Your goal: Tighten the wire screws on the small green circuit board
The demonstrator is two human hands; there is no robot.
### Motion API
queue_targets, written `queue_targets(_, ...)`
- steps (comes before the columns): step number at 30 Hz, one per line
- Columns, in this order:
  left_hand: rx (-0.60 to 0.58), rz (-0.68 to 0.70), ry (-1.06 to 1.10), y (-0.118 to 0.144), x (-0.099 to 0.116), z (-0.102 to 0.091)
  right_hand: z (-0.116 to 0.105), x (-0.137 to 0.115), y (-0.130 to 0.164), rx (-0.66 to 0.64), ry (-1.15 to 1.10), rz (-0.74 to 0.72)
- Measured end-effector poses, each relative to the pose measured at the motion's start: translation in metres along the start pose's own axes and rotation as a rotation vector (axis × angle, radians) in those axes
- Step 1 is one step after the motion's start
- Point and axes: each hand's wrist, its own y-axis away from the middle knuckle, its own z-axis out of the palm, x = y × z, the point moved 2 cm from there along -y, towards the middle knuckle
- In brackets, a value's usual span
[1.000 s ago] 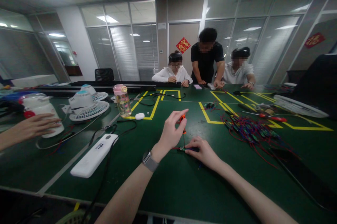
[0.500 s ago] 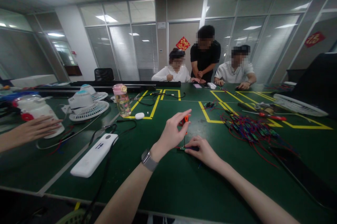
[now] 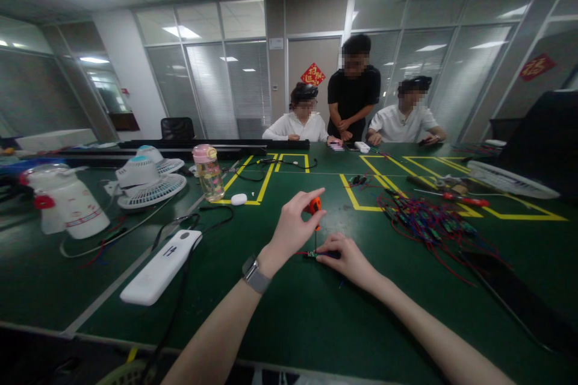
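My left hand (image 3: 295, 222) is curled round the orange and black handle of a small screwdriver (image 3: 316, 206). The screwdriver stands upright, and its thin dark shaft runs down to a small green circuit board (image 3: 311, 254) on the table. Low on the right, my right hand (image 3: 345, 257) pinches the board's right end, with dark wire under its fingers. A red wire leaves the board's left side. Whether the screwdriver tip sits in a screw is too small to tell.
Right of my hands lies a tangled heap of wired green boards (image 3: 428, 216), with a red-handled screwdriver (image 3: 465, 199) behind it. Leftward are a white power bank (image 3: 160, 267), a pink-lidded bottle (image 3: 208, 174), white fans (image 3: 151, 186) and a white jug (image 3: 74, 204). Several people are across the table.
Another person's hand that was on the white jug at the left has gone from view. The screwdriver handle shows a little more between my left fingers. My hands stay nearly in place.
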Motion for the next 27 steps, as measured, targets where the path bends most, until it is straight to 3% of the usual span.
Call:
queue_targets(4, 0.016, 0.020, -0.037, 0.0005, 0.0021, -0.0006, -0.0002, -0.0011, -0.0002, -0.010, 0.006, 0.006)
queue_targets(8, -0.015, -0.009, 0.119, 0.0001, 0.0043, 0.0000, -0.0005, -0.0015, -0.0001, -0.015, -0.006, 0.006)
queue_targets(13, 0.079, -0.024, 0.034, -0.0003, 0.0047, -0.0013, -0.0001, -0.0003, -0.0003, -0.010, 0.007, 0.015)
queue_targets(19, -0.028, -0.070, 0.271, 0.0002, 0.0017, 0.0013, -0.0003, -0.0004, 0.0004, -0.010, 0.000, -0.003)
queue_targets(24, 0.084, -0.062, 0.092, 0.0000, 0.0039, -0.0010, 0.0006, 0.0024, 0.0001, -0.001, 0.004, -0.014)
queue_targets(27, 0.049, -0.038, 0.088, 0.0002, 0.0064, -0.0008, 0.0011, 0.0032, -0.0002, -0.005, 0.004, -0.020)
